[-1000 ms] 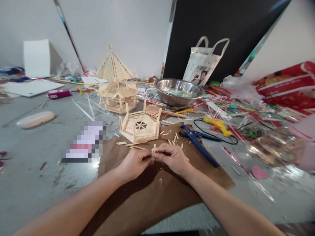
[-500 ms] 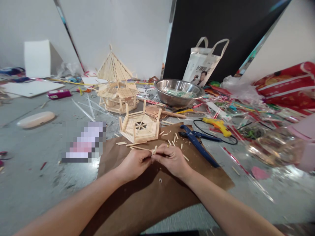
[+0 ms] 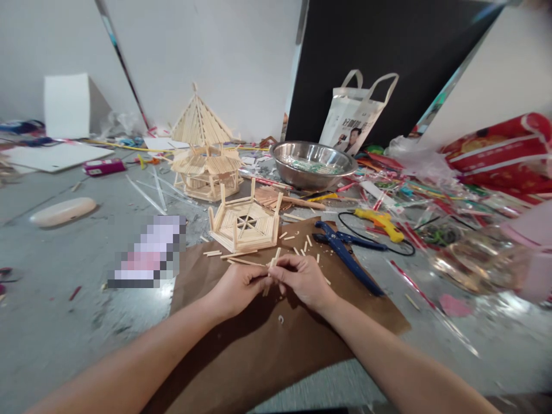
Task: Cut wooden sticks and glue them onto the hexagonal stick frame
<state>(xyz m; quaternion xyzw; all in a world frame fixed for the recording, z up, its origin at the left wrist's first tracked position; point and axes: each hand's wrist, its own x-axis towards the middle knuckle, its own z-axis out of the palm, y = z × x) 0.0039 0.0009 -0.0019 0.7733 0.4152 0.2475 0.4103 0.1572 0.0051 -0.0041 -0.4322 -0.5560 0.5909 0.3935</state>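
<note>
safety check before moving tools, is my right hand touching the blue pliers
Apart: the head view shows brown paper between the right hand and the pliers.

The fingers of both hands cover most of the small sticks (image 3: 276, 257). The phone screen (image 3: 149, 250) is blurred by coarse squares. The red package (image 3: 500, 152) and the pink object (image 3: 532, 247) are cut by the right edge.

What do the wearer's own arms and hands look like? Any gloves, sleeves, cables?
Left hand and right hand: ungloved human hands, four fingers and a thumb each by build, though some fingers are hidden. No sleeves, watch, bracelet, cables or markings visible up to the picture's edge. Rings and nail details are too small to tell.
</note>
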